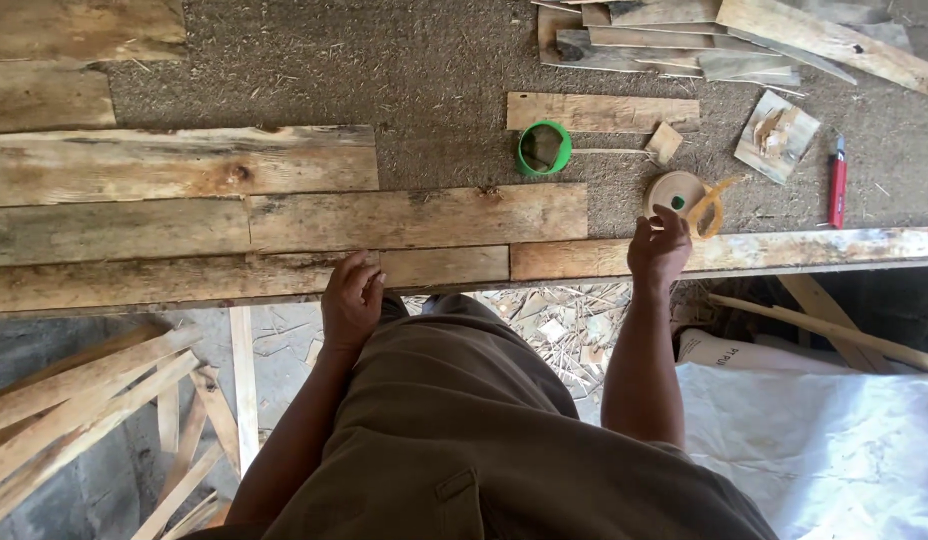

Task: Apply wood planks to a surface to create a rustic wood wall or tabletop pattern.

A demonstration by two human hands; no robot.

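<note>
Beside tape roll [677, 192], right hand [658, 250] pinches tape end; left hand [351, 297] curled on plank [424, 266].

Single head view; looks steeply down, close above the plank bench [284, 215].

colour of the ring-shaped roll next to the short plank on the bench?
Green roll, seen clearly in the head view, beyond the right hand.

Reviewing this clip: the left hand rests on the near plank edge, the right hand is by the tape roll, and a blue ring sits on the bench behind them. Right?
Not quite: the ring is green, not blue, as the head view shows. The left hand does rest on the near plank edge, and the right hand is by the tape roll.
</note>
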